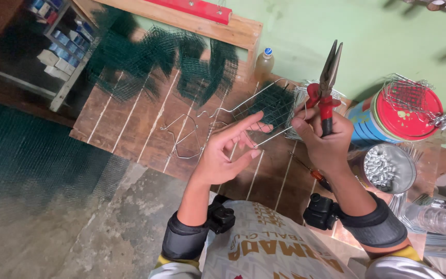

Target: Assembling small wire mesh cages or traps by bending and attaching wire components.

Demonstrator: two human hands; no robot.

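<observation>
Wire frame, partly covered with dark green mesh, is held up above the wooden workbench, between the two hands. As a judgement only, the work seems to be somewhere in the middle: one part of the frame is already filled with mesh, while the long wire sides toward the left are bare.

The left hand is half open. Its thumb and forefinger are stretched toward the lower wire of the frame and seem to touch it, and the other fingers are curled loosely with nothing inside them. The right hand is closed around the red handles of long-nose pliers, which are held upright, tips pointing up and away from the frame. Its forefinger and thumb are also pressed at the near end of the frame.

On the bench to the left, a bent bare wire piece is lying, and more green mesh is spread behind it. To the right, a tin of small silver clips is standing, and behind it a can with a red lid, with a small wire basket resting on top.
</observation>
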